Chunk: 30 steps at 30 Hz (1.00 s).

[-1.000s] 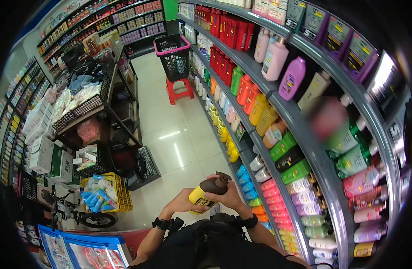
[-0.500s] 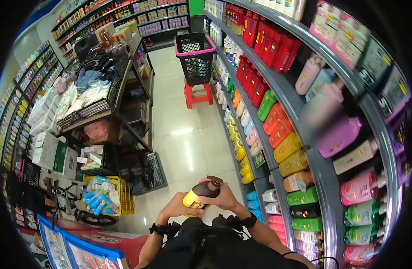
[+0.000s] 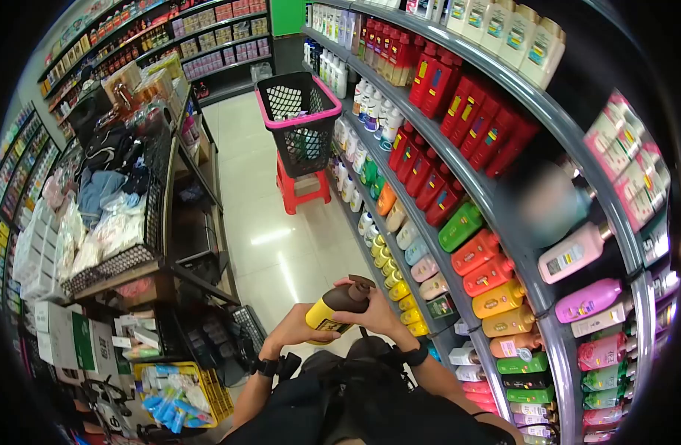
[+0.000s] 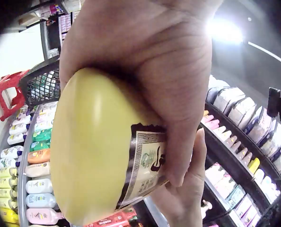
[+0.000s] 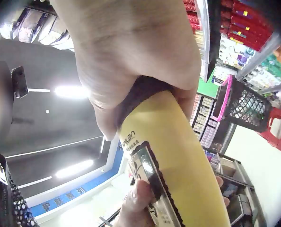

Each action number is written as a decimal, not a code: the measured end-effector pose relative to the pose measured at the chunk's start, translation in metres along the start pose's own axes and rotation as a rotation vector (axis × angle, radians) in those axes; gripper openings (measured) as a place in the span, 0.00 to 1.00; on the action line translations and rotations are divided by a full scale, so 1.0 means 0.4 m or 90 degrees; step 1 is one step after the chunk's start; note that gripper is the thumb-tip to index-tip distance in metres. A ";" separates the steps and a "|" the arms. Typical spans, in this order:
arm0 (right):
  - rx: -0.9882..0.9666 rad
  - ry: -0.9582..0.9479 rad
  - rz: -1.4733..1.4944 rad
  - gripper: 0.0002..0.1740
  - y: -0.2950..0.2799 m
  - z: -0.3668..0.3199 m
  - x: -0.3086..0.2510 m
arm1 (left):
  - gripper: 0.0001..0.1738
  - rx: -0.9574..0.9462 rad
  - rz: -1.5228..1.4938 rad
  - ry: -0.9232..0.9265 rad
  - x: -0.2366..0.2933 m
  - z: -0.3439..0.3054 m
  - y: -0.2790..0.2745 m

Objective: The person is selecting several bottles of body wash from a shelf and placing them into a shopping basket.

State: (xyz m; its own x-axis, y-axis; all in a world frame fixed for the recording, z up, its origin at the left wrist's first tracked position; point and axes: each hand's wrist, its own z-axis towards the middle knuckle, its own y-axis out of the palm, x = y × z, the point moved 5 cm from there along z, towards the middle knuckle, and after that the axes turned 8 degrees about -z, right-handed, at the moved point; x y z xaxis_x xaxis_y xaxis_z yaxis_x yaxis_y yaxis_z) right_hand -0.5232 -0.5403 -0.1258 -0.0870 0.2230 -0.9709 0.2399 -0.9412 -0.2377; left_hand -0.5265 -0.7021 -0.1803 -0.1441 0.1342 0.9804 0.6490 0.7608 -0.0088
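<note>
The left hand wraps the base of the yellow bottle, and the right hand curls over its brown cap, at 6 o'clock in the head view. Held tilted like this, the bottle could leak if the cap loosens, or slip toward the shelves at 3 o'clock.

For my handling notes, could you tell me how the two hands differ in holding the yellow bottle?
The left hand grips the yellow bottle at its base; the right hand wraps its brown top. In the head view the left hand shows lower, the right hand higher. Both curl round it.
</note>
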 end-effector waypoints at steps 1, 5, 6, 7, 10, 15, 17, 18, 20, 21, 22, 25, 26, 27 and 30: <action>0.004 0.001 0.003 0.30 0.006 0.050 0.006 | 0.28 -0.001 0.004 0.015 0.004 0.024 -0.044; -0.030 0.003 0.025 0.31 0.033 0.243 0.042 | 0.28 -0.007 -0.020 0.001 0.002 0.129 -0.212; -0.018 0.013 0.021 0.31 0.039 0.295 0.056 | 0.27 -0.001 -0.025 -0.017 0.007 0.151 -0.257; -0.007 0.022 0.017 0.30 0.043 0.349 0.069 | 0.26 0.006 -0.030 -0.034 0.008 0.177 -0.303; -0.085 0.033 0.056 0.37 0.065 0.523 0.122 | 0.26 0.039 0.007 -0.046 -0.008 0.258 -0.440; -0.093 0.005 0.106 0.31 0.077 0.856 0.112 | 0.27 0.100 0.005 -0.101 0.035 0.390 -0.679; -0.148 -0.022 0.111 0.31 0.082 0.993 0.090 | 0.27 0.162 -0.021 -0.112 0.060 0.440 -0.778; -0.167 -0.030 0.097 0.32 0.082 1.048 0.082 | 0.27 0.185 -0.026 -0.108 0.086 0.461 -0.812; -0.198 -0.036 0.094 0.32 0.081 1.180 0.065 | 0.26 0.213 -0.032 -0.116 0.112 0.518 -0.902; -0.225 -0.042 0.081 0.33 0.082 1.235 0.060 | 0.26 0.236 -0.043 -0.115 0.120 0.547 -0.942; -0.227 -0.049 0.074 0.33 0.088 1.277 0.060 | 0.25 0.235 -0.063 -0.106 0.114 0.568 -0.981; -0.241 -0.039 0.085 0.33 0.106 1.400 0.072 | 0.24 0.234 -0.065 -0.100 0.119 0.624 -1.091; -0.242 -0.029 0.078 0.32 0.106 1.445 0.078 | 0.24 0.230 -0.099 -0.123 0.122 0.647 -1.126; -0.236 -0.024 0.079 0.32 0.110 1.487 0.083 | 0.24 0.223 -0.100 -0.127 0.122 0.672 -1.166; -0.205 -0.025 0.085 0.32 0.123 1.620 0.096 | 0.25 0.205 -0.050 -0.125 0.117 0.750 -1.299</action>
State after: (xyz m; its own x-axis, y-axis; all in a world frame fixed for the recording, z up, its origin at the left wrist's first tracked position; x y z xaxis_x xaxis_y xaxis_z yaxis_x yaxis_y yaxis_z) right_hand -1.1413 -0.7422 -0.1564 -0.0694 0.0880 -0.9937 0.5432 -0.8322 -0.1117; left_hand -1.0947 -0.9006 -0.1889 -0.3450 0.1623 0.9245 0.3671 0.9298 -0.0263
